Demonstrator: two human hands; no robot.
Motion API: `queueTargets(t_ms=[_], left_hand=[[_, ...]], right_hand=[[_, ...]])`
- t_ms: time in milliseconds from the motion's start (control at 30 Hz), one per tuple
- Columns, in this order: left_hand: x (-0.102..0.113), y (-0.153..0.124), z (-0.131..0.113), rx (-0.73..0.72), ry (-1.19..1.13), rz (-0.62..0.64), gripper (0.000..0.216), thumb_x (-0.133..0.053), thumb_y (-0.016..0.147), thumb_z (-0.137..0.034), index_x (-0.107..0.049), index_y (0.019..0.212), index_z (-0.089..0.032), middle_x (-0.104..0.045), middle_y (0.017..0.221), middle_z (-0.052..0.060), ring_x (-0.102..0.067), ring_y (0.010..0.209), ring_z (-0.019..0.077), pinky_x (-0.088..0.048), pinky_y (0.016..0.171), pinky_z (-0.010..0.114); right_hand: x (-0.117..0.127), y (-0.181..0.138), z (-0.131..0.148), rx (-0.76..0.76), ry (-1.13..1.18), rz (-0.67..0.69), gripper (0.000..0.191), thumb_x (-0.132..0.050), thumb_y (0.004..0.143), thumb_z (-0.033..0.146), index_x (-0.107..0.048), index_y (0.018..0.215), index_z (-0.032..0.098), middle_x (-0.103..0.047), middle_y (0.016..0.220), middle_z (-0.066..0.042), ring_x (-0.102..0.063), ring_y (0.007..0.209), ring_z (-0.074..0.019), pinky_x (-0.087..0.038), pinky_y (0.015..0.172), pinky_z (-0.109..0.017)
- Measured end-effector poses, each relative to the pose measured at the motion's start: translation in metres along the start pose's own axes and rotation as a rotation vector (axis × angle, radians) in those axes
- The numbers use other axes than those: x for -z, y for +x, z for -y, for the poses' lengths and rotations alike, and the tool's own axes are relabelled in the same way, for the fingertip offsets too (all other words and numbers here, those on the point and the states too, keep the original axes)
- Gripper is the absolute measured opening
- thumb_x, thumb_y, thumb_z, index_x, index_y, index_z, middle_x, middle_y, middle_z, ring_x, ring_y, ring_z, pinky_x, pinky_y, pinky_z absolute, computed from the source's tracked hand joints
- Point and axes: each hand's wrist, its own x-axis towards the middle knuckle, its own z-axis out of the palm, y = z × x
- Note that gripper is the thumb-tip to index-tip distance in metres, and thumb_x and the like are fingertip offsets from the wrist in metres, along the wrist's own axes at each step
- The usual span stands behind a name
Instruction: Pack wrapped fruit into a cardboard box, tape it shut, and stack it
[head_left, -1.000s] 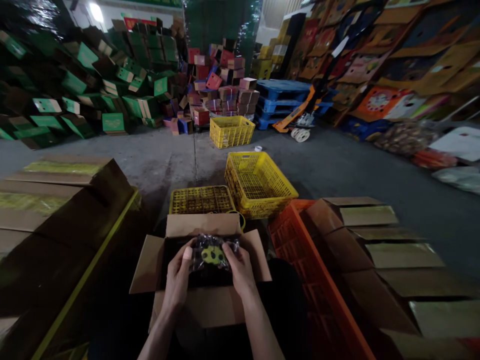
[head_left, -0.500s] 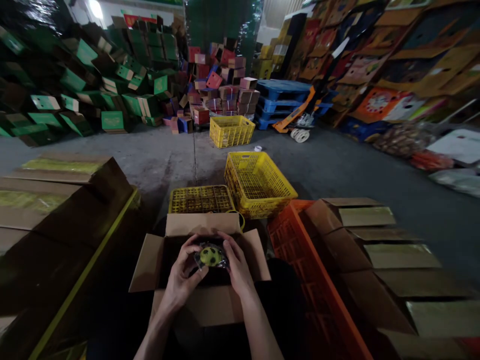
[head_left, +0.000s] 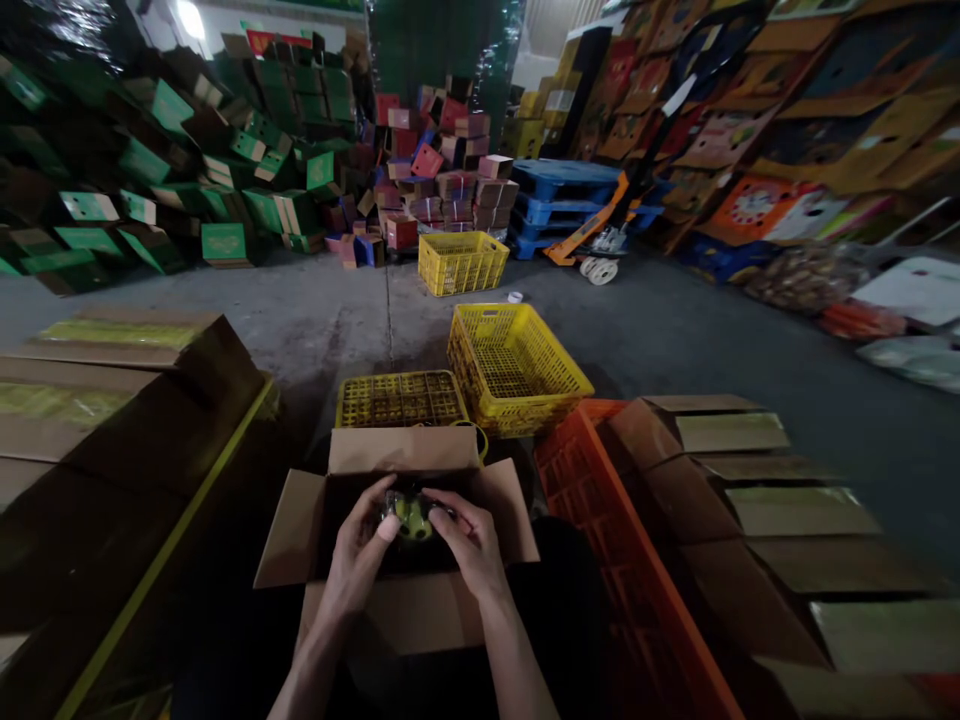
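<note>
An open cardboard box (head_left: pixel 397 605) sits right below me with its flaps spread. Over its dark inside, my left hand (head_left: pixel 361 555) and my right hand (head_left: pixel 466 545) both close their fingers round a small crumpled clear plastic bag with a yellow-green label (head_left: pixel 412 513). The bag is bunched tight between my fingertips, and what it contains is hidden.
An upturned yellow crate (head_left: pixel 401 398) lies just beyond the box, a yellow basket (head_left: pixel 516 365) to its right, another (head_left: pixel 463 262) farther back. An orange crate (head_left: pixel 607 540) and flat cartons (head_left: pixel 772 510) lie right; flat cartons (head_left: pixel 97 420) left. Box heaps, blue pallets (head_left: pixel 566 195), pallet jack (head_left: pixel 596 245) behind.
The plastic bag was spread wide between my hands a second ago. Now it is squeezed into a small bundle, and my hands have drawn closer together and slightly down over the box.
</note>
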Motion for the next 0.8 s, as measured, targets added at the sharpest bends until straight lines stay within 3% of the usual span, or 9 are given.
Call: queueTargets(t_ms=[100, 233, 333, 433, 533, 800], left_hand=[[-0.002, 0.000, 0.000, 0.027, 0.066, -0.053, 0.044, -0.061, 0.093, -0.053, -0.073, 0.119, -0.019, -0.070, 0.126, 0.010, -0.061, 0.124, 0.0291, -0.045, 0.106, 0.038], [-0.003, 0.000, 0.004, 0.105, 0.042, -0.186, 0.047, -0.060, 0.092, -0.055, -0.075, 0.116, -0.017, -0.075, 0.112, 0.009, -0.065, 0.113, 0.0275, -0.048, 0.099, 0.036], [-0.005, -0.001, 0.004, 0.115, 0.035, -0.273, 0.046, -0.059, 0.093, -0.056, -0.075, 0.107, -0.016, -0.074, 0.097, 0.006, -0.066, 0.098, 0.0235, -0.051, 0.085, 0.030], [-0.007, -0.003, 0.000, 0.110, 0.087, -0.326, 0.047, -0.056, 0.093, -0.058, -0.074, 0.091, -0.014, -0.069, 0.082, 0.003, -0.062, 0.079, 0.0184, -0.049, 0.072, 0.025], [-0.010, -0.005, -0.004, 0.088, 0.201, -0.305, 0.048, -0.055, 0.093, -0.058, -0.069, 0.079, -0.015, -0.063, 0.073, 0.001, -0.056, 0.071, 0.0159, -0.045, 0.064, 0.022], [-0.013, -0.002, -0.005, 0.006, 0.357, -0.220, 0.048, -0.051, 0.095, -0.057, -0.069, 0.080, -0.014, -0.062, 0.070, 0.001, -0.055, 0.068, 0.0163, -0.042, 0.062, 0.023]], right_hand=[[-0.001, 0.001, 0.000, 0.007, -0.034, -0.001, 0.033, -0.066, 0.093, 0.046, -0.076, 0.117, 0.026, -0.074, 0.119, -0.007, -0.068, 0.110, -0.0265, -0.055, 0.090, -0.035], [-0.004, 0.004, -0.001, 0.019, -0.092, -0.083, 0.035, -0.060, 0.096, 0.046, -0.075, 0.119, 0.024, -0.074, 0.117, -0.007, -0.067, 0.113, -0.0260, -0.052, 0.095, -0.035], [-0.006, 0.005, -0.004, 0.020, -0.188, -0.139, 0.035, -0.056, 0.098, 0.047, -0.077, 0.097, 0.019, -0.073, 0.087, -0.004, -0.068, 0.086, -0.0197, -0.051, 0.077, -0.027], [-0.009, 0.003, -0.005, 0.026, -0.284, -0.196, 0.046, -0.053, 0.099, 0.049, -0.062, 0.067, 0.018, -0.053, 0.059, 0.003, -0.050, 0.057, -0.0118, -0.039, 0.056, -0.022], [-0.009, 0.000, -0.006, 0.062, -0.331, -0.267, 0.046, -0.050, 0.100, 0.049, -0.054, 0.065, 0.019, -0.049, 0.060, 0.004, -0.044, 0.057, -0.0105, -0.035, 0.056, -0.023], [-0.007, -0.002, -0.010, 0.008, -0.296, -0.301, 0.044, -0.049, 0.100, 0.050, -0.061, 0.073, 0.018, -0.059, 0.065, 0.000, -0.055, 0.063, -0.0139, -0.042, 0.060, -0.022]])
